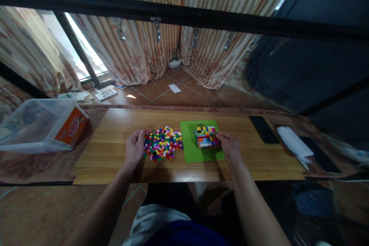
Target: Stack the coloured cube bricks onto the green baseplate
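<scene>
A pile of small loose toy bricks (163, 143) in many colours lies on the wooden table (106, 134). At the left edge of this pile rests my left hand (135, 147), its fingers curled together; whatever they may hold is hidden. To the right of the pile lies a flat green baseplate (189, 150). A block-shaped toy brick structure (206, 137), built in mixed colours, sits on the plate. My right hand (231, 147) reaches in from the right, with thumb and fingers closed on the structure's right side.
A dark phone (263, 129) lies on the table at the right, beside a white object (294, 142) and another dark slab (319, 154). A clear plastic bin (37, 123) with an orange label stands at the left. A black bar (178, 13) crosses the view above.
</scene>
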`<state>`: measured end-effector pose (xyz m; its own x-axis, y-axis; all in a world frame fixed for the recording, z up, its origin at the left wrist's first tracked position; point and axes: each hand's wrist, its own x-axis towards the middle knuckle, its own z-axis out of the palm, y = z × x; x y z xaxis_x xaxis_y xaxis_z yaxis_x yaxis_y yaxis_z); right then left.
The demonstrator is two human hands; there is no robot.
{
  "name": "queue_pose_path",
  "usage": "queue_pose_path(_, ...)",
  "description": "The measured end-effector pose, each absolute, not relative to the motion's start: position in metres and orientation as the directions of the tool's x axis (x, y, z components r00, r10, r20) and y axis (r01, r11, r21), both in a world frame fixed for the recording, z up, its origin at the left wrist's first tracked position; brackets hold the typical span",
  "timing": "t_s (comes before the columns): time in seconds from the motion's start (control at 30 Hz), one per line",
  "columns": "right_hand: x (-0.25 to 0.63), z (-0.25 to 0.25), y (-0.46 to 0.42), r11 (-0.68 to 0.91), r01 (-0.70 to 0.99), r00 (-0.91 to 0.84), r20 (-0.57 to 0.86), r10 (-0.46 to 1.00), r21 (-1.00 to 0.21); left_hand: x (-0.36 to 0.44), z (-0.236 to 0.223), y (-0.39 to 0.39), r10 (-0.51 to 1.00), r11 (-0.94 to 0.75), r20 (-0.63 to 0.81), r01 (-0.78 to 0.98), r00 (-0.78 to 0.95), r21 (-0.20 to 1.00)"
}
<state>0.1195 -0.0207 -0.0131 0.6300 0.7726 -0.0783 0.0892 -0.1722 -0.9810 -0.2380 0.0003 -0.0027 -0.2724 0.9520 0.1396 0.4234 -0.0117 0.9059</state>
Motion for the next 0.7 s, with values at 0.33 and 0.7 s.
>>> queue_pose_path(0.33,0.12,-0.02,-0.032,-0.078,0.128,0.614,0.017,0.789,-0.989,-0.239,-0.004,0.0,0.953,-0.057,0.179,0.435,-0.244,0.899)
queue_pose_path(0.7,0.111,0.01,-0.043,-0.01,0.534,0.492,0.301,0.817,-0.846,-0.239,-0.003,-0.001,0.952,-0.047,0.171,0.433,-0.252,0.9)
